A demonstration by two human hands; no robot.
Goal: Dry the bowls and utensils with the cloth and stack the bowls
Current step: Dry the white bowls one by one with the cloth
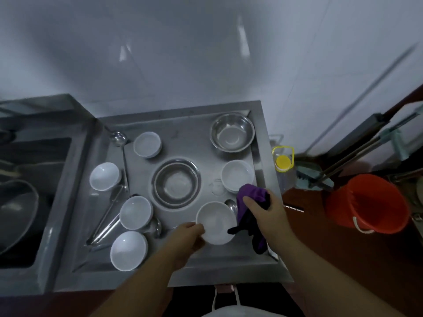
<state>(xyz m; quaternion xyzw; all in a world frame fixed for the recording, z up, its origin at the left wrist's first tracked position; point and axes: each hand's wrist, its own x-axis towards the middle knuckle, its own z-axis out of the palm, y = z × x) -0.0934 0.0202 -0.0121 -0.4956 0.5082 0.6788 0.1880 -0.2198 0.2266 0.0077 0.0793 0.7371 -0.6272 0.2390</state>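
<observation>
Lower centre of frame: your left hand (191, 234) grips the white bowl (216, 223) by its near rim. Your right hand (263, 216) clutches the purple cloth (250, 196) beside it. Bowl likely light, glazed, slippery, breakable; keep rim hold, wipe inside.

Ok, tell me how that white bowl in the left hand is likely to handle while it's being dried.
The white bowl looks like glazed ceramic, so probably stiff, fairly heavy for its size, and breakable if dropped on the steel tray. Its smooth glossy surface may be slippery if wet. The left hand grips only its rim, so pressing with the purple cloth could tilt it.
</observation>
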